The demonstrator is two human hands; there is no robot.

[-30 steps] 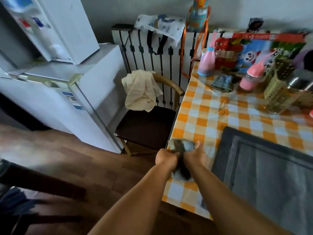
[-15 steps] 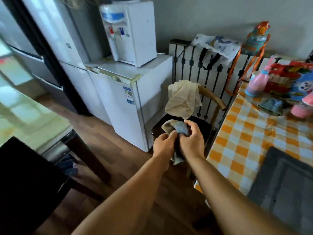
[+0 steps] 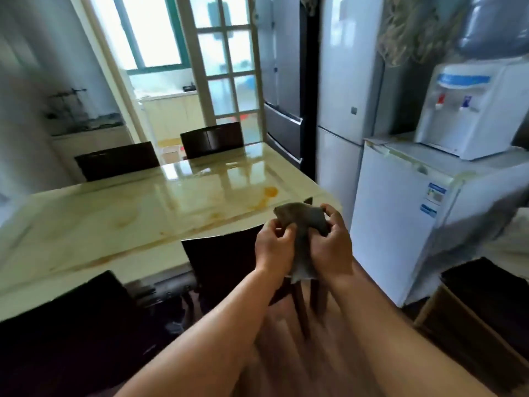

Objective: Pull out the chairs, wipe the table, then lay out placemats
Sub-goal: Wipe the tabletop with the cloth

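Observation:
A grey cloth (image 3: pixel 304 224) is bunched between my left hand (image 3: pixel 273 249) and my right hand (image 3: pixel 332 247), both gripping it in the air just off the near right corner of a glossy cream table (image 3: pixel 137 213). Orange stains (image 3: pixel 269 193) mark the tabletop near that corner. Dark chairs stand around the table: one (image 3: pixel 220 262) tucked under the near edge below my hands, one (image 3: pixel 65 333) at the lower left, and two at the far side (image 3: pixel 117 160) (image 3: pixel 211 138). No placemats are in view.
A small white fridge (image 3: pixel 415 219) with a water dispenser (image 3: pixel 469 110) on top stands to the right. A tall fridge (image 3: pixel 346 90) stands behind it. Another dark chair seat (image 3: pixel 492 305) sits at the right edge. A glass door (image 3: pixel 223 61) opens to a kitchen.
My view has swung left from the checkered table to the cream dining table. Both hands carried the grey cloth along and now hold it near that table's corner.

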